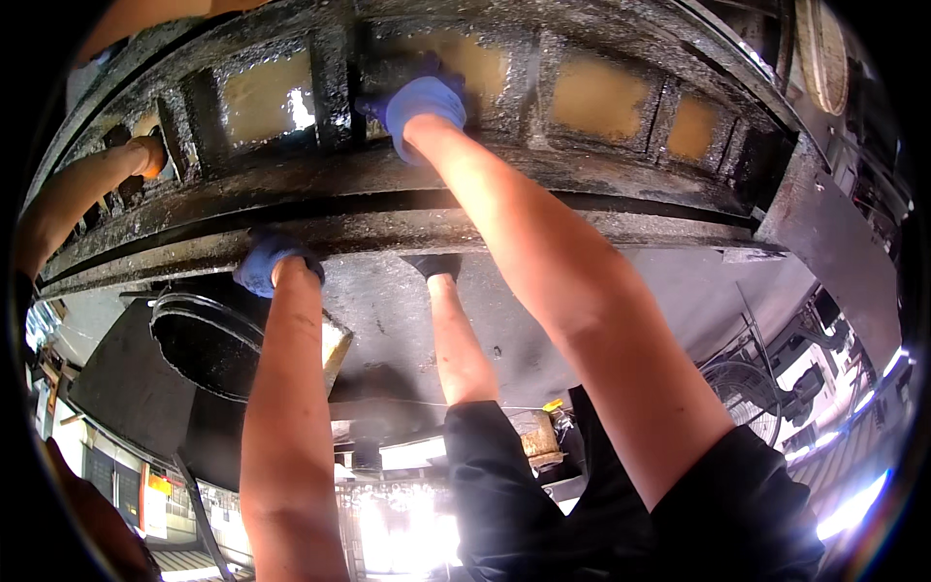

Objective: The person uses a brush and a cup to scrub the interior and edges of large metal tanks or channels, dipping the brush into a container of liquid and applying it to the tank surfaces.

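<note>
A long, grimy black metal frame [621,199] crosses the upper view, split into compartments with murky tan liquid [596,97] in them. My left hand [267,267], in a blue glove with blackened fingers, grips the frame's near rail; its fingertips are partly hidden. My right hand [425,105], in a similar blue glove, reaches over the rail into a middle compartment. Its dark-smeared thumb and fingers are spread apart at a divider, and I see nothing held in them. The fingertips blend into the dark grime.
At the far left, another person's orange-gloved hand [150,155] reaches into an end compartment. Below the rail, a round black tub [208,344] stands left of my legs on the grey floor [621,349]. A wire-caged fan [742,393] stands at the right.
</note>
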Action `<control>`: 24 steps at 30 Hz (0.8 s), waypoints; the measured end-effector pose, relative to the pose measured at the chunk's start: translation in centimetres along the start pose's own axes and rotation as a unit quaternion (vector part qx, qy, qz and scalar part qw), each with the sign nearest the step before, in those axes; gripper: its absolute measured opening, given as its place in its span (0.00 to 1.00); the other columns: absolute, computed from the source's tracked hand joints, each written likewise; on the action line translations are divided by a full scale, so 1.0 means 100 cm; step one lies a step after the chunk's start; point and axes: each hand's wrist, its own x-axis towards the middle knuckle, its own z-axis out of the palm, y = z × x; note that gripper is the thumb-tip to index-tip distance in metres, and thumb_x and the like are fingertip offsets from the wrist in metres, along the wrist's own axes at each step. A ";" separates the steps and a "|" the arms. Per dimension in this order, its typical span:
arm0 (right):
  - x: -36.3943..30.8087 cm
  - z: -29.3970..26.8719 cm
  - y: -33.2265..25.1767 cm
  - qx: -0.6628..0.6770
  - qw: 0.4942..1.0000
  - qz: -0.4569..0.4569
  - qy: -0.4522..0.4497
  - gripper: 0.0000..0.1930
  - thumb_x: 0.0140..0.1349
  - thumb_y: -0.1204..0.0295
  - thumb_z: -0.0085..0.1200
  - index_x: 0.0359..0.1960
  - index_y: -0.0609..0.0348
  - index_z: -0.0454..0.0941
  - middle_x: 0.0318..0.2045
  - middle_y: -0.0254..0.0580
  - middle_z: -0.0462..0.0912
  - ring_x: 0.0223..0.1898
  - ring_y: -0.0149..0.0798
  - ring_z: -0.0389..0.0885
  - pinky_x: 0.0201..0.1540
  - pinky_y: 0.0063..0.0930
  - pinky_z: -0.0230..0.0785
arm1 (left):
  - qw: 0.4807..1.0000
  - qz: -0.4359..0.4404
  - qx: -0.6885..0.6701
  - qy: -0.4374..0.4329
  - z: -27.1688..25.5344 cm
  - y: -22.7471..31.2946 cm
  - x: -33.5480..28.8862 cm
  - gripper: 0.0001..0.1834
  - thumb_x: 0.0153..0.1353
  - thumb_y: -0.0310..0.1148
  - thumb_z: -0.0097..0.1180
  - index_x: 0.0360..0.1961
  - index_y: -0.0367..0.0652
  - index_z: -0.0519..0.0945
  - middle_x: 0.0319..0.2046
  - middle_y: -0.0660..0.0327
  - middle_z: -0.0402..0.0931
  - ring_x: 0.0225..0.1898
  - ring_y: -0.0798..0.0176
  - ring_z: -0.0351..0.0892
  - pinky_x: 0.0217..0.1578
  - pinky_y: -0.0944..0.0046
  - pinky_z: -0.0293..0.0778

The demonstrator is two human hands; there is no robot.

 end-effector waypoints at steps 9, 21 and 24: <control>-0.074 -0.089 0.041 -0.293 0.909 -0.254 0.153 0.38 0.66 0.53 0.46 0.73 0.41 0.42 0.70 0.63 0.48 0.69 0.60 0.54 0.68 0.50 0.56 | 0.998 0.006 0.020 0.055 -0.012 0.001 -0.006 0.18 0.60 0.39 0.49 0.48 0.45 0.79 0.50 0.57 0.78 0.46 0.58 0.78 0.47 0.56 0.75; 0.026 -0.057 0.077 -0.470 0.597 -0.588 0.275 0.27 0.67 0.58 0.39 0.68 0.44 0.62 0.67 0.48 0.62 0.67 0.55 0.60 0.60 0.62 0.58 | 0.998 0.032 0.009 0.062 -0.013 0.006 0.000 0.19 0.59 0.39 0.50 0.49 0.44 0.78 0.51 0.56 0.77 0.47 0.58 0.77 0.47 0.55 0.74; 0.063 -0.043 0.108 -0.690 0.379 -0.507 0.351 0.26 0.66 0.61 0.44 0.66 0.47 0.64 0.61 0.46 0.69 0.62 0.49 0.68 0.63 0.51 0.61 | 0.998 0.028 0.009 0.062 -0.008 0.007 -0.001 0.19 0.59 0.39 0.50 0.49 0.44 0.78 0.51 0.56 0.77 0.48 0.58 0.76 0.48 0.55 0.74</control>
